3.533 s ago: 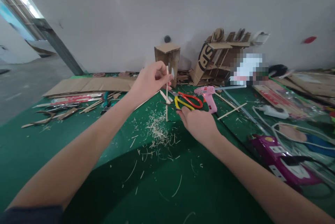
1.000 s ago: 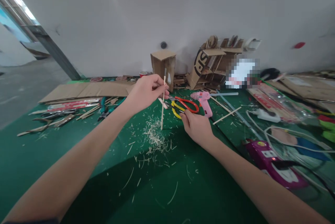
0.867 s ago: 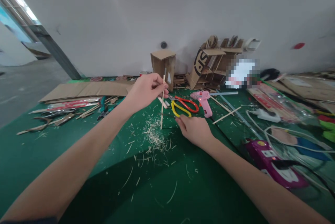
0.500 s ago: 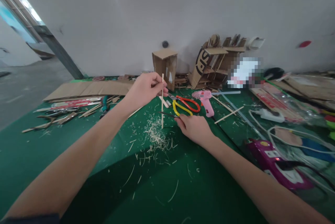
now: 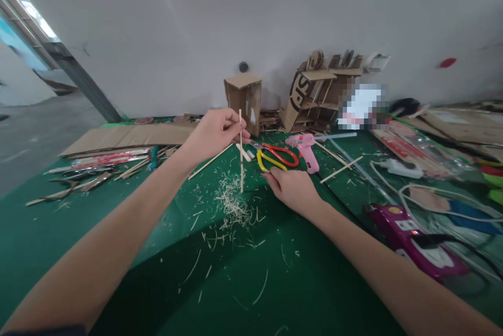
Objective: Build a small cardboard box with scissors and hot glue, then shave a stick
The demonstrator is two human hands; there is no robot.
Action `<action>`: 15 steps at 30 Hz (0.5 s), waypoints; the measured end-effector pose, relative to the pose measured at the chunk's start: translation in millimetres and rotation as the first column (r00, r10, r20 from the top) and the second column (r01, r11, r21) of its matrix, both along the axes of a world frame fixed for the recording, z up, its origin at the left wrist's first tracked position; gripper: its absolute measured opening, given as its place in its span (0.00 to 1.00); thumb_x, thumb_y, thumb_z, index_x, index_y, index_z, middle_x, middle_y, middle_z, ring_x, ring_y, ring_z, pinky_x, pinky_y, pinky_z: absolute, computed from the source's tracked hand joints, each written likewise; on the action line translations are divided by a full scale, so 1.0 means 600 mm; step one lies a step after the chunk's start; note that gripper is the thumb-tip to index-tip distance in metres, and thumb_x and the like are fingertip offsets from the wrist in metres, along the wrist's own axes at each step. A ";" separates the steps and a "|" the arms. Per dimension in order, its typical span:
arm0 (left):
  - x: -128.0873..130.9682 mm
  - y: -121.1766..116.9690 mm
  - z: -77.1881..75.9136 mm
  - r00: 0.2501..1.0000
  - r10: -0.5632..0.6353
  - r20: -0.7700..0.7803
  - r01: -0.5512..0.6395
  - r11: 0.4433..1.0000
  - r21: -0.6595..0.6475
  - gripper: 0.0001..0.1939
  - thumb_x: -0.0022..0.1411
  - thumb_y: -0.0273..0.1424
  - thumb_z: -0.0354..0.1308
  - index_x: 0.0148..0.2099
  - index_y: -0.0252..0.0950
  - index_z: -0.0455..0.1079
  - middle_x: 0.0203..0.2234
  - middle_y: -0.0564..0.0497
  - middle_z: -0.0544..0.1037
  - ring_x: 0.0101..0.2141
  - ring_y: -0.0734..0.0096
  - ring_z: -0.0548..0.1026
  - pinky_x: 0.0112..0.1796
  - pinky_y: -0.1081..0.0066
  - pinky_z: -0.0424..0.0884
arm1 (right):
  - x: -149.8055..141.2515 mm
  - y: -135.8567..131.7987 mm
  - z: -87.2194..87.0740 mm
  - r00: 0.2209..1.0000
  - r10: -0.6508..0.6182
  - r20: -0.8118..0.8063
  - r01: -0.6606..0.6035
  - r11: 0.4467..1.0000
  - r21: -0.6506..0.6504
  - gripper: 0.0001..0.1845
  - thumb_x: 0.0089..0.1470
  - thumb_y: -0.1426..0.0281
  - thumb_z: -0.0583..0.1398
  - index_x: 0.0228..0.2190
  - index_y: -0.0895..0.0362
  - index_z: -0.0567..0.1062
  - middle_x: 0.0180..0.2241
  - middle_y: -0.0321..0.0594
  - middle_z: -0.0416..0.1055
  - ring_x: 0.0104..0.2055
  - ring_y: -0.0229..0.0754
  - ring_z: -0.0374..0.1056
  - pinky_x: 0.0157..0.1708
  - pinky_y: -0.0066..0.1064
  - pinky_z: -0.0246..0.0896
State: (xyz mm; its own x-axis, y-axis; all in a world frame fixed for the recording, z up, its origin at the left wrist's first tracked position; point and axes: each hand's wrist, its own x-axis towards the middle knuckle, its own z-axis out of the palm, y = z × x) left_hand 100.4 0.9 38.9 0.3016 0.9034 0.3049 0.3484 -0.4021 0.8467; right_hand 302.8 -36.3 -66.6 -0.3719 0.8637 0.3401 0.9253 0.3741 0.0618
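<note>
My left hand pinches a thin wooden stick near its upper part. The stick stands close to upright, its lower end above a heap of pale wood shavings on the green tabletop. Just right of the stick, my right hand is closed in a pinch, thumb and forefinger toward the stick. A thin dark knife blade showed in its fingers earlier; now the blade can hardly be made out. Scissors with one red and one yellow handle lie right behind my right hand.
A pink glue gun lies behind right, near crossed wooden sticks. A purple power strip and white cables sit at right. Cardboard boxes stand along the wall. Pliers, sticks and flat cardboard lie at left.
The whole view has shifted slightly. My left hand still holds the stick in much the same pose. The dark blade seen across the stick has nearly dropped out of sight.
</note>
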 end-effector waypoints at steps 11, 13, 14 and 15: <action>0.000 -0.001 0.002 1.000 0.001 -0.005 -0.001 1.000 0.002 0.08 0.65 0.29 0.53 0.32 0.33 0.64 0.29 0.44 0.79 0.32 0.67 0.81 0.36 0.68 0.78 | 0.007 -0.008 0.007 0.999 -0.026 0.025 0.029 0.994 -0.105 0.25 0.65 0.57 0.44 0.32 0.57 0.74 0.22 0.40 0.73 0.22 0.39 0.66 0.21 0.30 0.34; -0.004 0.001 -0.001 1.000 -0.015 -0.004 0.015 1.000 0.017 0.08 0.65 0.30 0.53 0.32 0.33 0.64 0.30 0.44 0.79 0.33 0.68 0.80 0.36 0.68 0.78 | 0.011 -0.011 0.005 0.997 -0.001 0.080 0.009 0.994 -0.106 0.26 0.64 0.57 0.44 0.30 0.56 0.74 0.23 0.41 0.73 0.22 0.39 0.66 0.21 0.30 0.33; -0.005 0.002 -0.002 1.000 -0.021 -0.007 0.021 0.999 0.024 0.08 0.65 0.31 0.53 0.32 0.33 0.64 0.30 0.44 0.79 0.33 0.68 0.80 0.36 0.68 0.78 | 0.012 -0.012 0.004 0.994 0.018 0.107 -0.007 0.995 -0.103 0.26 0.64 0.56 0.44 0.29 0.56 0.74 0.23 0.41 0.74 0.22 0.39 0.66 0.22 0.31 0.33; -0.007 0.002 -0.003 1.000 -0.024 -0.009 0.024 0.999 0.031 0.09 0.65 0.31 0.53 0.32 0.34 0.64 0.30 0.44 0.79 0.33 0.68 0.80 0.36 0.68 0.78 | 0.013 -0.013 0.002 0.991 0.035 0.127 -0.022 0.995 -0.098 0.26 0.64 0.56 0.44 0.29 0.56 0.74 0.24 0.40 0.74 0.22 0.39 0.67 0.22 0.31 0.33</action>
State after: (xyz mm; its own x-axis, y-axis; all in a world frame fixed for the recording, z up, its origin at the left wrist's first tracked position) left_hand 96.4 2.3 36.9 0.3258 0.8858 0.3305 0.3451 -0.4369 0.8307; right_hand 310.3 -44.2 -65.1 -0.4319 0.8785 0.2043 0.9010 0.4100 0.1418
